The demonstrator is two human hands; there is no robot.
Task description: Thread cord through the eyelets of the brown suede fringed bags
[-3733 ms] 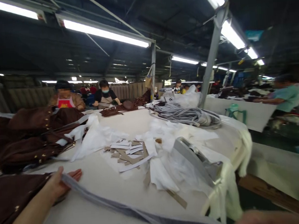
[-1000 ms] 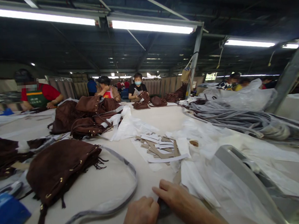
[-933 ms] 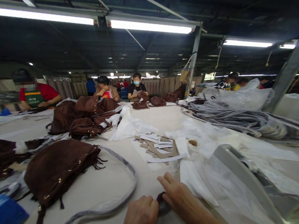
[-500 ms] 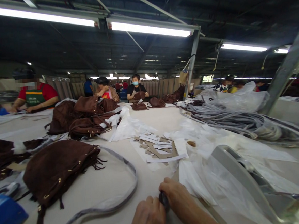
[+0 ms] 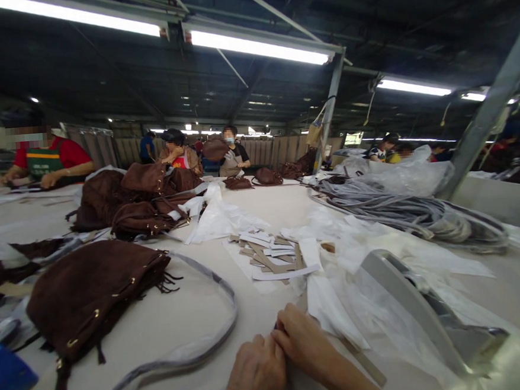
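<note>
My left hand (image 5: pixel 258 370) and my right hand (image 5: pixel 303 340) meet low in the middle, just above the table (image 5: pixel 206 317). The fingers of both are closed around a small dark piece (image 5: pixel 276 326), which is almost wholly covered. Whether it is part of a strap I cannot tell. To the left lies a dark brown suede bag (image 5: pixel 92 290) with gold eyelets and a fringe. A grey strap (image 5: pixel 230 316) wrapped in clear plastic curves from beside the bag down to the bottom edge.
Grey and white strips (image 5: pixel 273 253) lie in a heap ahead, by crumpled white paper (image 5: pixel 334 308). A grey tape dispenser (image 5: pixel 405 303) stands at right, with bundled wrapped straps (image 5: pixel 403 209) behind. More brown bags (image 5: pixel 139 197) are piled at left; a blue object (image 5: pixel 8 379) sits near. Co-workers are beyond.
My hands have drawn together, and the dark piece between them is now mostly hidden. The view has shifted slightly. Across the table, a co-worker has raised a brown bag.
</note>
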